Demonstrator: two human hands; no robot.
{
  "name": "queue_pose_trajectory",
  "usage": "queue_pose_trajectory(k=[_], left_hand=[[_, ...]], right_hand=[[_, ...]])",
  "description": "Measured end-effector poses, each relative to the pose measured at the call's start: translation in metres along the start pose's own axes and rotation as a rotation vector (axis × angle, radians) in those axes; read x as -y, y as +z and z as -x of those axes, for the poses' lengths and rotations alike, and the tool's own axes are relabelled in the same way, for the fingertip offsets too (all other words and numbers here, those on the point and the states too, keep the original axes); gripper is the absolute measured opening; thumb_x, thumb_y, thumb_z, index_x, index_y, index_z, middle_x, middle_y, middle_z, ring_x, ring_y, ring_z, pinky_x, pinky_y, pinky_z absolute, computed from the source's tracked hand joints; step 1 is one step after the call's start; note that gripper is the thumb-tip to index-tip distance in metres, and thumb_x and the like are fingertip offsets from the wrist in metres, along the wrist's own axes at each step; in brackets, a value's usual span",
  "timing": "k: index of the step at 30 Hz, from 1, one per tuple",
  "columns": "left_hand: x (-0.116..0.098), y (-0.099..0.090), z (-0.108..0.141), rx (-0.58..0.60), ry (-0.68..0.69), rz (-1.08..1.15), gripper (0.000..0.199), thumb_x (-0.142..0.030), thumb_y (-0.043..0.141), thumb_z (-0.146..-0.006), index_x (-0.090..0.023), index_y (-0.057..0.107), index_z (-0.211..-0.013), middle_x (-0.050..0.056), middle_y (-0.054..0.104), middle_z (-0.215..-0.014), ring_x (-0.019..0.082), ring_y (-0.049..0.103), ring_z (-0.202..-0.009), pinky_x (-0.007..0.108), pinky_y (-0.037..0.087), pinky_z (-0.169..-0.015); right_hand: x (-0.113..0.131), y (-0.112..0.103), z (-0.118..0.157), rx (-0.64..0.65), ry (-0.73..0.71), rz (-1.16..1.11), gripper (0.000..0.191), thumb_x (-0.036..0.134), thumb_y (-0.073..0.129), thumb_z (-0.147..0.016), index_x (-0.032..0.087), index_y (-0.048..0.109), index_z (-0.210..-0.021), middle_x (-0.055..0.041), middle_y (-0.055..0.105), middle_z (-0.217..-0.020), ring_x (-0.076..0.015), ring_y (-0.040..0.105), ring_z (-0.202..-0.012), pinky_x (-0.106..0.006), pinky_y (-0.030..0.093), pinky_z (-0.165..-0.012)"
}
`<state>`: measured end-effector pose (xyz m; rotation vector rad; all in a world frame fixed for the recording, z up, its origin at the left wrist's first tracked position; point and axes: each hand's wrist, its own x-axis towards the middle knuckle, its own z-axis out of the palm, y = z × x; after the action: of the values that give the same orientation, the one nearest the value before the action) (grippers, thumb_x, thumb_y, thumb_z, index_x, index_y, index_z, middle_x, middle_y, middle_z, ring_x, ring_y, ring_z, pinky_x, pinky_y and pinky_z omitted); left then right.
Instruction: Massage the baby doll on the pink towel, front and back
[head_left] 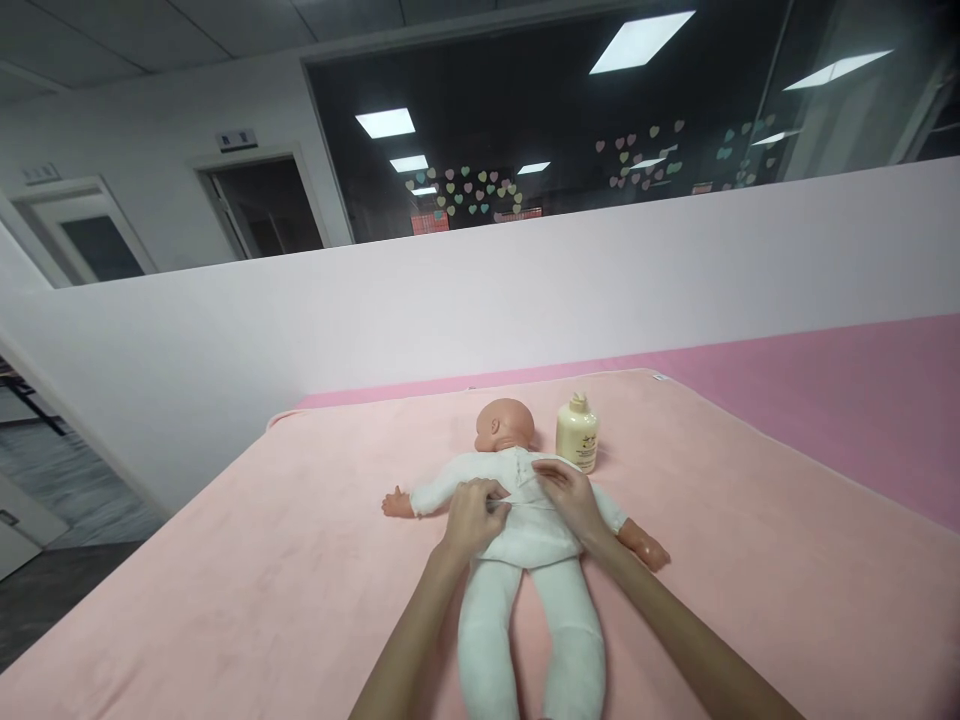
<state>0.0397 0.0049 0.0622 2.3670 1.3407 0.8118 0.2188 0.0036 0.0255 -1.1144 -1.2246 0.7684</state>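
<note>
A baby doll in white clothes lies face down on a pink blanket, its head toward the far edge and turned to the left. On the left side of its back, my left hand has its fingers curled and pinches a bit of the white cloth. Higher up on the right side of the back rests my right hand, its fingers extended over the cloth with nothing held. The doll's arms stretch out to both sides.
A pale yellow bottle stands just right of the doll's head. Behind the blanket rises a white low wall with dark glass above it. A pink surface shows at the right.
</note>
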Motion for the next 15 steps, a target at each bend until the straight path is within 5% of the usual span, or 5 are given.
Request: queue_pose_trajectory(k=[5,12,15], left_hand=[[-0.003,-0.006,-0.002,0.055,0.051,-0.049,0.022,-0.02,0.053,-0.077,-0.019,0.071,-0.091,0.004,0.071,-0.088,0.021,0.062,-0.084,0.033,0.045,-0.08],[-0.01,-0.012,-0.024,0.06,0.158,-0.359,0.034,-0.014,0.047,-0.08,-0.019,0.063,-0.109,0.01,0.065,-0.106,0.026,0.058,-0.1,0.037,0.043,-0.083],[-0.007,-0.004,-0.034,0.081,0.074,-0.377,0.028,-0.012,0.045,-0.081,-0.017,0.064,-0.101,0.01,0.066,-0.101,0.026,0.059,-0.097,0.038,0.042,-0.082]], right_hand=[[-0.003,0.006,-0.009,0.175,-0.141,0.447,0.022,0.018,0.055,-0.072,0.018,0.067,-0.091,-0.0074,0.068,-0.1,-0.0201,0.06,-0.098,-0.037,0.044,-0.093],[-0.01,0.016,-0.014,0.146,-0.145,0.641,0.018,0.012,0.048,-0.075,0.018,0.065,-0.078,-0.0069,0.069,-0.089,-0.0197,0.061,-0.088,-0.033,0.044,-0.085],[-0.001,0.014,-0.016,0.157,-0.124,0.683,0.021,0.013,0.046,-0.074,0.018,0.066,-0.079,-0.0069,0.07,-0.089,-0.0198,0.061,-0.088,-0.032,0.044,-0.084]])
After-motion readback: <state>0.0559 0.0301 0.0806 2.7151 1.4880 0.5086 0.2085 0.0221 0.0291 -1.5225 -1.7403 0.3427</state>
